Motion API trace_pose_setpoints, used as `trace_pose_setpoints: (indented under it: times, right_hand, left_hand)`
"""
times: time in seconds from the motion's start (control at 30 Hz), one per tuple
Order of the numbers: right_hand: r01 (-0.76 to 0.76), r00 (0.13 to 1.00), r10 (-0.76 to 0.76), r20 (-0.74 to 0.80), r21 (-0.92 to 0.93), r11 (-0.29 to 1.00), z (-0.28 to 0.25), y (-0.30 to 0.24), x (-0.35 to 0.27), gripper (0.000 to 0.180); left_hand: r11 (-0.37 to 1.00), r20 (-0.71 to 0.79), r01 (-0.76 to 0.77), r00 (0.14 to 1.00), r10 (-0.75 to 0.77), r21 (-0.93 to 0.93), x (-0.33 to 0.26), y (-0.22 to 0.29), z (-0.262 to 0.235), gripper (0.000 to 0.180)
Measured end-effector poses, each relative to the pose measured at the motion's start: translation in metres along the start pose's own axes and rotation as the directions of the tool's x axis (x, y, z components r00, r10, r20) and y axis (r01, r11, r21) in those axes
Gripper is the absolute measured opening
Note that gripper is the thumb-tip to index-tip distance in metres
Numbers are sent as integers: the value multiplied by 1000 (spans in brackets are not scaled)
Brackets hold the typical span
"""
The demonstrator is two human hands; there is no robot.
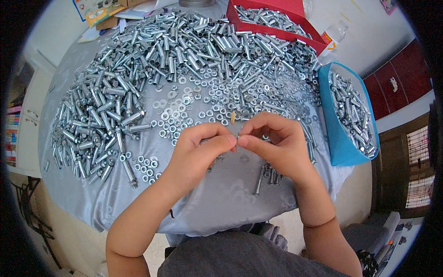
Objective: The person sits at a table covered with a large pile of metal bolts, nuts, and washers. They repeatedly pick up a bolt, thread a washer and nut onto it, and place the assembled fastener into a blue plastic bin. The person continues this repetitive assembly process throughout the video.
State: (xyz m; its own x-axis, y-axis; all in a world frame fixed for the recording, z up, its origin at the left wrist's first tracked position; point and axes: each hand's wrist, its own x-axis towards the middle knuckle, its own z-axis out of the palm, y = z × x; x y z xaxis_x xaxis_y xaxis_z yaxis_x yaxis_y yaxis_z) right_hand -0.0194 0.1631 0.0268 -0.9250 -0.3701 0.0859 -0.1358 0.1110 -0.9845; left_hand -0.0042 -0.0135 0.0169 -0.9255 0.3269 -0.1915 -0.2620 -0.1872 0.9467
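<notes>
Over the near middle of the table, my left hand (196, 150) and my right hand (279, 145) meet fingertip to fingertip. Both are closed in a pinch around a small metal piece, mostly covered by the fingers, so its kind is unclear. Just beyond the fingertips lies a small yellowish piece (233, 117). Loose hex nuts (177, 123) spread out past my left hand, with flat washers (171, 104) among them. Below my right hand, several long bolts (258, 181) rest on the cloth. More nuts (146, 162) sit left of my left wrist.
A big heap of metal sleeves (173, 51) covers the far side. Sleeve anchors (99, 113) are piled at the left. A red box (318, 44) stands far right, a blue fabric bin (353, 156) at the right edge, both full of metal parts. A plastic bottle (336, 32) stands beside the red box.
</notes>
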Motion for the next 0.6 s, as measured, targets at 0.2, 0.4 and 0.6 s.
trace_pose_setpoints:
  times: [0.2, 0.4, 0.6]
  right_hand:
    - [120, 992, -114, 50, -139, 983, 3, 3, -1, 14]
    - [218, 975, -219, 28, -295, 930, -2, -3, 1, 14]
    - [25, 991, -91, -102, -519, 854, -19, -1, 5, 13]
  left_hand:
    - [989, -52, -23, 998, 31, 144, 2, -4, 4, 32]
    - [994, -18, 44, 999, -42, 102, 0, 0, 3, 32]
    - [993, -113, 95, 988, -102, -64, 5, 1, 0, 26]
